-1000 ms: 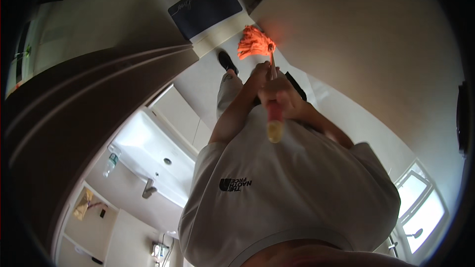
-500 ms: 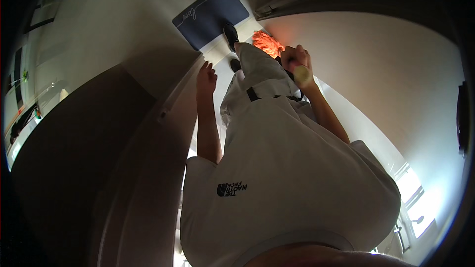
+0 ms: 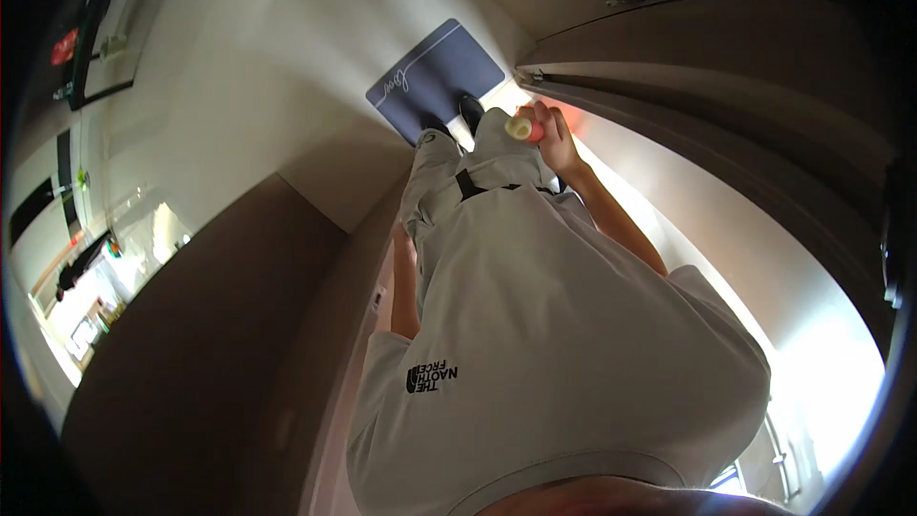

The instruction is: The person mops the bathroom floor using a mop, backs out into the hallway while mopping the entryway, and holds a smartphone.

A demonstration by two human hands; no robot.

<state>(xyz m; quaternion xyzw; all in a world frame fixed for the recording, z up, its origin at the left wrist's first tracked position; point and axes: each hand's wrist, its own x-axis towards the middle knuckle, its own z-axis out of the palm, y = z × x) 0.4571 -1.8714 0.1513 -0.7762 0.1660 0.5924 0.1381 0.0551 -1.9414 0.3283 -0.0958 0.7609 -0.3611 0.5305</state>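
Observation:
My right hand (image 3: 557, 139) is closed round the handle of a duster (image 3: 522, 128), whose pale yellow, round end tilts toward me above my right thigh. Beyond that hand only a reddish-orange glow shows. The duster's head is mostly hidden now. At my left side hangs my left hand (image 3: 405, 247), partly behind my trousers and close to the edge of a brown door (image 3: 220, 296). Its fingers are hidden. Both my black shoes (image 3: 471, 113) are at the near edge of a dark blue mat (image 3: 439, 67) with white lettering.
A brown door frame (image 3: 669, 96) curves along the right, with a pale, brightly lit wall (image 3: 764, 325) behind it. Pale floor (image 3: 277, 67) stretches away at the upper left. A lit room with furniture (image 3: 105, 277) shows at the far left.
I have moved forward through the doorway, and my shoes now reach the mat. The orange fluffy duster head has gone largely out of sight. My left hand has dropped back beside my leg.

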